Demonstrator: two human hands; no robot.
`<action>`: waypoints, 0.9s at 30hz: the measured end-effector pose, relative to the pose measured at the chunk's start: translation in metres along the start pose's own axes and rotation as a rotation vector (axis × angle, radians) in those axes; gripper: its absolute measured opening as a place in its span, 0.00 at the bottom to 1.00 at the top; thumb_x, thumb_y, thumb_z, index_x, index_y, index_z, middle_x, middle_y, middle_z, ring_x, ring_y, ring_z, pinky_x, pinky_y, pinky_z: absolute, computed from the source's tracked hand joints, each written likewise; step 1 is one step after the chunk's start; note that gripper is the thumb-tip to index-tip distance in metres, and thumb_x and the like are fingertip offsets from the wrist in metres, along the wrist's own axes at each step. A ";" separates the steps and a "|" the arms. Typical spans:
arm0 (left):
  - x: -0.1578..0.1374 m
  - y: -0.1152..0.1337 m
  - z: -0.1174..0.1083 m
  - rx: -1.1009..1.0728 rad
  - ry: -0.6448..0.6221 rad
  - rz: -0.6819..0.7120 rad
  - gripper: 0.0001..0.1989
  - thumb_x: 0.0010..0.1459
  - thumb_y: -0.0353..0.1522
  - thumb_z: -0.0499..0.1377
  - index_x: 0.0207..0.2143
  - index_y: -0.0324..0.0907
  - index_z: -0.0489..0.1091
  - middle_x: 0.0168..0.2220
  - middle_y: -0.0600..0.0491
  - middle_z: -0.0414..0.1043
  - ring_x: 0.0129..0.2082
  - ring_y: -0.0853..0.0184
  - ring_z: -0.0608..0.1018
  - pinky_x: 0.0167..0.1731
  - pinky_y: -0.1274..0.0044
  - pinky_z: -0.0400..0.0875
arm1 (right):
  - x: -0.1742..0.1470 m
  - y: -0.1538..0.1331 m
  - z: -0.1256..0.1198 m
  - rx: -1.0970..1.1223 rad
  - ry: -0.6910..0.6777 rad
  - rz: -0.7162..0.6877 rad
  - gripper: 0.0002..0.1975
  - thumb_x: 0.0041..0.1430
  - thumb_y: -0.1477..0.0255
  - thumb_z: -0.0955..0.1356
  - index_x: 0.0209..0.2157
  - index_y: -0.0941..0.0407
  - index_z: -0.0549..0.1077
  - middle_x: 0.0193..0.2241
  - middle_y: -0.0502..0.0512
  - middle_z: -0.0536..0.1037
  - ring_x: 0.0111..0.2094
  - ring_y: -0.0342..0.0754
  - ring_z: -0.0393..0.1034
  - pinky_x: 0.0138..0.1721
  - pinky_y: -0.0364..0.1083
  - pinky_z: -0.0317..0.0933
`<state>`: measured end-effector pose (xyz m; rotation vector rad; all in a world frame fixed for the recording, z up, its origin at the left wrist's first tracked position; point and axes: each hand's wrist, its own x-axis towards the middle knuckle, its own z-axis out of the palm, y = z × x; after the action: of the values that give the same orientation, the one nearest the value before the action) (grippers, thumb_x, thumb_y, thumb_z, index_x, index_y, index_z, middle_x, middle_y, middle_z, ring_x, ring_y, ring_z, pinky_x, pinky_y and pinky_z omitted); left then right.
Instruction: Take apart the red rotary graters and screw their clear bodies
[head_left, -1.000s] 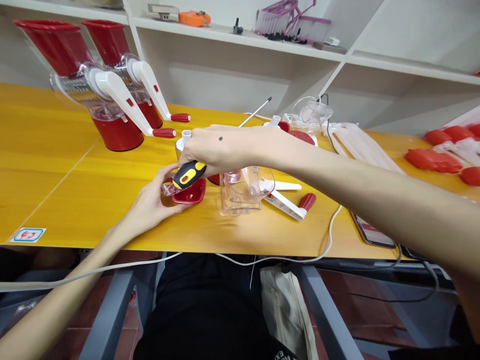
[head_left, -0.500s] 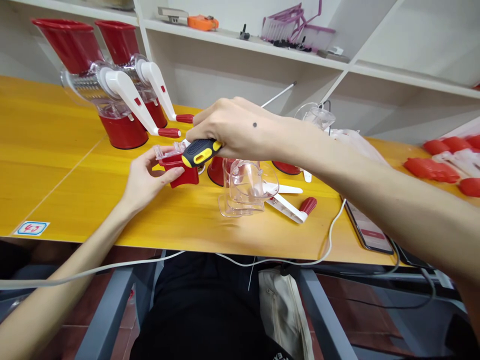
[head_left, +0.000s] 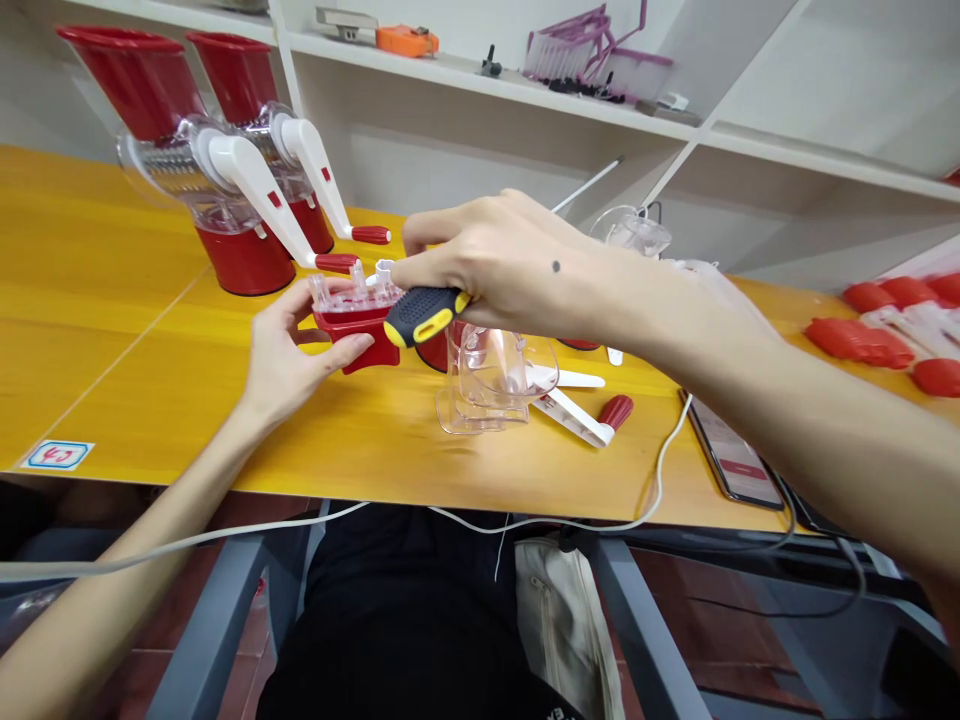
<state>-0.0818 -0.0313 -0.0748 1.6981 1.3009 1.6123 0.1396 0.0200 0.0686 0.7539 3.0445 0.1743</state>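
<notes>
Your left hand is pinching a red cup near the front of its wall, thumb on the near side and fingers curled round the back, holding it above the worktop. On top of that cup, just beside your fingers, sits one clear insert; whether it is fastened, you cannot tell from here. Your right hand is closed around the black-and-yellow handle of one screwdriver, just right of the cup; its pale shaft seems to run out past your knuckles, away from the cup. As for progress, two machines stand whole beyond your left hand, the front grinder and the back grinder, each with funnel, drum, crank and base. The pieces nearer you look unfinished: clear plastic housing, below your right hand, lies apart from the cup, and one white crank with a red grip lies loose to its right. Count one red base, partly hidden behind the housing, and one phone under your right forearm. Well to the right of your right hand lie several red pieces, at least four, though overlap keeps you from an exact count.
</notes>
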 end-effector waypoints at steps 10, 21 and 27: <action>-0.032 0.052 0.002 0.050 -0.051 0.156 0.25 0.53 0.42 0.72 0.53 0.49 0.77 0.52 0.52 0.77 0.51 0.55 0.77 0.39 0.71 0.78 | -0.060 -0.040 -0.024 -0.040 0.018 0.109 0.27 0.67 0.66 0.49 0.42 0.56 0.76 0.49 0.45 0.73 0.25 0.23 0.29 0.24 0.37 0.23; -0.074 0.065 0.046 0.057 -0.205 0.368 0.37 0.48 0.34 0.73 0.62 0.49 0.70 0.53 0.50 0.77 0.44 0.63 0.80 0.39 0.75 0.80 | -0.156 -0.046 0.015 -0.544 0.525 -0.200 0.17 0.60 0.69 0.67 0.50 0.55 0.63 0.50 0.43 0.72 0.33 0.25 0.54 0.37 0.35 0.46; -0.082 0.061 0.066 -0.060 -0.237 0.493 0.41 0.50 0.31 0.74 0.66 0.49 0.65 0.53 0.49 0.76 0.45 0.64 0.79 0.36 0.78 0.79 | -0.177 -0.046 0.027 -0.491 0.521 -0.168 0.16 0.58 0.68 0.68 0.47 0.55 0.64 0.46 0.43 0.74 0.34 0.29 0.61 0.34 0.38 0.49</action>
<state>0.0106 -0.1104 -0.0787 2.2118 0.7473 1.6113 0.2756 -0.1004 0.0317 0.4662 3.2555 1.2347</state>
